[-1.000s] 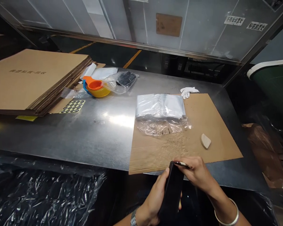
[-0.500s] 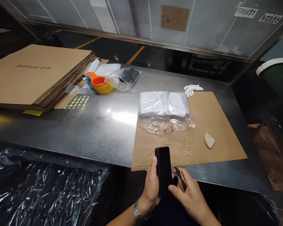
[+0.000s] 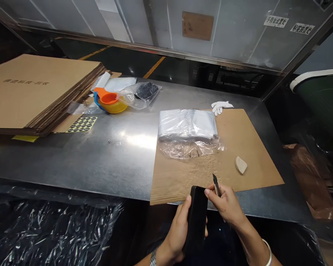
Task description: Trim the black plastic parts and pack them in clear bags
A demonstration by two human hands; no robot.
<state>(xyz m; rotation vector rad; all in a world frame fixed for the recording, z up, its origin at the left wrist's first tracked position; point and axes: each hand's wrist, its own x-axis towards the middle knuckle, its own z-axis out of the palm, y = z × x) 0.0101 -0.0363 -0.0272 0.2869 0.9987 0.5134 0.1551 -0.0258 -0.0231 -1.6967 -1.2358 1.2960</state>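
Note:
My left hand (image 3: pixel 177 233) is wrapped round a black rectangular case-like piece (image 3: pixel 197 218), its thumb along the left side and fingertips showing at the right edge. The piece is tilted and hangs in front of the table edge; its exact kind is not clear. In my right hand (image 3: pixel 228 207) is a craft knife (image 3: pixel 217 184), gripped between thumb and fingers with the dark blade pointing up and away. My right thumb lies at the top right corner of the black piece. Beyond both hands lies a cardboard sheet (image 3: pixel 180 181).
On the cardboard rest clear plastic bags (image 3: pixel 187 125) and a beige wedge-shaped block (image 3: pixel 241 165). A white glove (image 3: pixel 222 106) lies behind. Leftward are orange and yellow scoops (image 3: pixel 112 103), round stickers (image 3: pixel 81 124) and stacked cardboard (image 3: pixel 44 92). Black plastic sheeting (image 3: pixel 52 225) fills the lower left.
The knife has moved from the black piece's lower right side up to its top right corner, blade now pointing farther up. The black piece has shifted right and down, and the view has turned slightly.

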